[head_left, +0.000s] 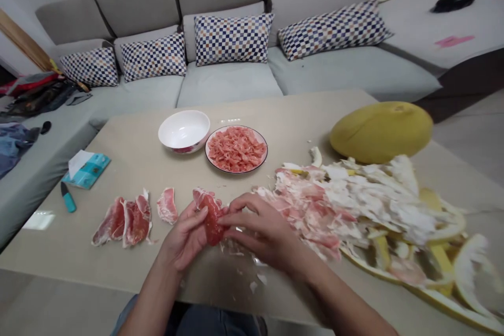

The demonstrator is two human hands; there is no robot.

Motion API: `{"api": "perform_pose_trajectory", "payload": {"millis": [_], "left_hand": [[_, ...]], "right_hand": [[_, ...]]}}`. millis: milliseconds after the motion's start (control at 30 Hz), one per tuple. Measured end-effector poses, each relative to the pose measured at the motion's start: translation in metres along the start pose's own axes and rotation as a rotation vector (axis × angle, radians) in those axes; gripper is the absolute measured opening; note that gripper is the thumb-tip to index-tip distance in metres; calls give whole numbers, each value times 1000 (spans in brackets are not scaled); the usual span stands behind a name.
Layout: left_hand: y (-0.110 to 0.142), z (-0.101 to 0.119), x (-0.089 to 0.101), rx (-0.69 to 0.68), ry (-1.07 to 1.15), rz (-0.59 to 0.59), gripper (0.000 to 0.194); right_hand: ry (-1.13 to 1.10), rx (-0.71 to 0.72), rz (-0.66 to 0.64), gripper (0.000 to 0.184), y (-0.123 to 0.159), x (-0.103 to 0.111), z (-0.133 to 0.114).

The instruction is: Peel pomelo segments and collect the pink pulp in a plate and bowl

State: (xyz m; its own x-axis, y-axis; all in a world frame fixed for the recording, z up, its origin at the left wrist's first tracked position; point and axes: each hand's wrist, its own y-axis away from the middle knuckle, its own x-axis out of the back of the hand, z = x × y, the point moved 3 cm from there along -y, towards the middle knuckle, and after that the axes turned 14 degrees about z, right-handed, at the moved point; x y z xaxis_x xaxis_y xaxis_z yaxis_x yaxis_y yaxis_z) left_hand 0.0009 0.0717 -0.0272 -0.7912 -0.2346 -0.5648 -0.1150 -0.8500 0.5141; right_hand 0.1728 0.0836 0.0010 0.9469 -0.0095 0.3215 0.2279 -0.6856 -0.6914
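Both hands close narrowly on one pomelo segment [212, 218]: the left hand [183, 236] cradles it against the thumb, and the right hand [263, 228] pinches its side with curled fingers, working pale membrane away from the pink flesh. The segment sits just above the table [252, 110], between the palms. Just right of the right hand lies one large heap of peel [378, 210], with one whole pomelo [381, 132] behind it. Left of the hands lie three or four membrane-covered pieces [136, 220], too overlapped to count surely. Ahead stand one plate [236, 126] piled with pink pulp and one white bowl [173, 142] just beside it. Farther left lie one tissue pack [84, 170] and one teal-handled cutter [67, 197].
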Motion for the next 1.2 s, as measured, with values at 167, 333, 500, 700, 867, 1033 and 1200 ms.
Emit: {"api": "perform_pose_trajectory", "payload": {"millis": [167,333,500,700,867,1033,1200], "left_hand": [[-1,-4,-2,-1,-6,-28,19],[0,-5,-2,11,12,-56,19],[0,-3,-1,39,62,-41,16],[-1,-2,3,105,174,47,16],[-6,-1,7,116,266,109,14],[-8,1,7,6,293,175,11],[-7,2,2,-35,350,157,6]], "right_hand": [[-16,31,-24,13,5,-15,-2],[-123,-100,49,11,5,-13,2],[-63,-198,102,12,0,-4,4],[120,-336,286,40,-6,25,20],[477,-229,155,11,-3,35,44],[634,-214,101,9,2,39,57],[515,-214,84,8,1,28,45]]}}
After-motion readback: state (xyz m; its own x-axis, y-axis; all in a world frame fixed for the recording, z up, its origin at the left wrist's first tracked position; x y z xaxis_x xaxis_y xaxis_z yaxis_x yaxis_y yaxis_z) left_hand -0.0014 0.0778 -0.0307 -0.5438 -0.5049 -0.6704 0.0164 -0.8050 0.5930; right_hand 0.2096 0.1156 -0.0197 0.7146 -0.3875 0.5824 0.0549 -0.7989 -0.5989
